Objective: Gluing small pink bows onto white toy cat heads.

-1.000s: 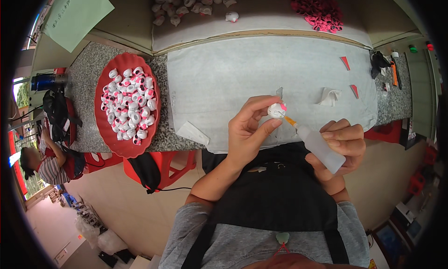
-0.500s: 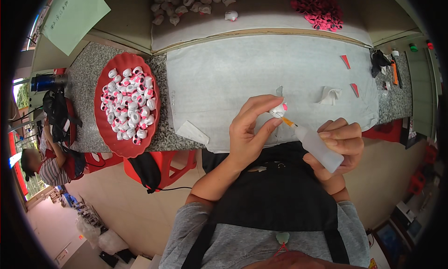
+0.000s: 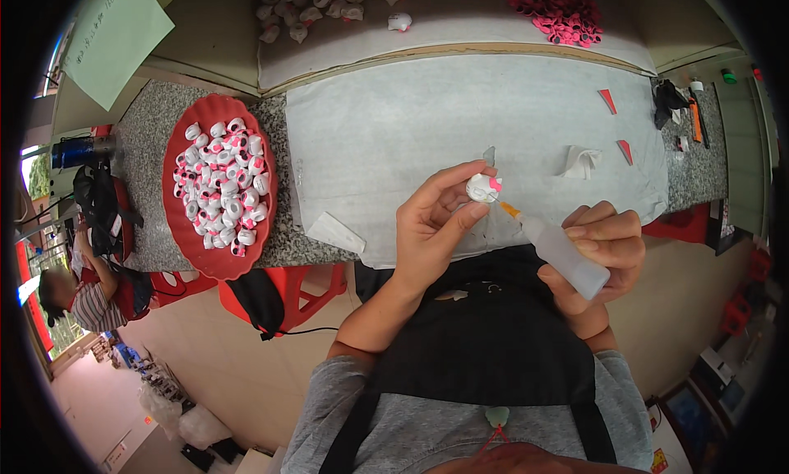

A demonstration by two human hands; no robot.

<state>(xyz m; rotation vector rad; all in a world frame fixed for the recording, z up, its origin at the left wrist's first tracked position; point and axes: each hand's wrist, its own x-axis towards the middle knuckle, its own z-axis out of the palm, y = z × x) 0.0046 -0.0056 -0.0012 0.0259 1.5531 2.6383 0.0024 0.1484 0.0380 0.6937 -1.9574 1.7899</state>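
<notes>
Between the thumb and fingers of my left hand [image 3: 436, 227] is a small white figurine head [image 3: 479, 189] with a pink patch on its right side. My right hand [image 3: 604, 256] grips a translucent white squeeze bottle [image 3: 561, 256], tilted with its orange nozzle [image 3: 509, 210] pointing up and left at the head. The nozzle's tip is very close to the head; whether it touches I cannot tell. Both hands are above the front part of a white sheet [image 3: 394, 129] on the bench.
A red scalloped tray [image 3: 177, 235] heaped with white-and-pink pieces stands left. On the shelf behind lie white heads [image 3: 320, 1] and a pile of pink pieces [image 3: 567, 18]. Crumpled tissue [image 3: 580, 161] and red slips [image 3: 625, 152] lie right; a folded white paper [image 3: 335, 231] lies front left.
My left hand has turned the figurine head, so more of its white front and pink patch shows. The bottle has shifted slightly right and its nozzle tip shows more fully.
</notes>
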